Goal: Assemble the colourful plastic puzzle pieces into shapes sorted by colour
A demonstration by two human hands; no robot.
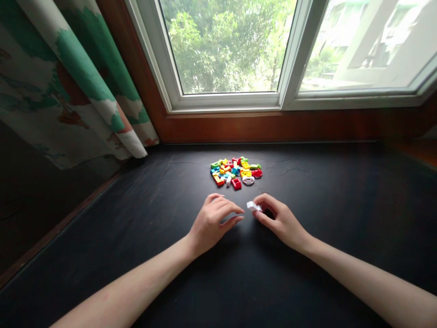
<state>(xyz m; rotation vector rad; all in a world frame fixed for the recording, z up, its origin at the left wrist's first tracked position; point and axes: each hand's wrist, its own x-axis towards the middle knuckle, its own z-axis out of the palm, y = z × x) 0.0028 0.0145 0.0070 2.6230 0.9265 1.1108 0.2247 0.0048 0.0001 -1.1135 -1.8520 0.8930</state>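
Observation:
Between the thumb and fingers of my right hand [276, 218] is a small white plastic building piece [254, 207], held a little above the black tabletop [218, 282]. My left hand [218, 219] is just to the left of it, thumb and fingers apart, with nothing visible in between. Beyond both hands lies a loose pile of colourful building pieces. At its near edge are a red piece [236, 183], a white piece with openings [248, 181] and an orange piece [218, 181]. Another red piece [257, 173] sits at the pile's right side.
A window [225, 102] with a brown wooden frame [266, 127] borders the table's far side. On the left hangs a patterned curtain [102, 100], its lower end reaching the table's far left corner. Trees show through the glass.

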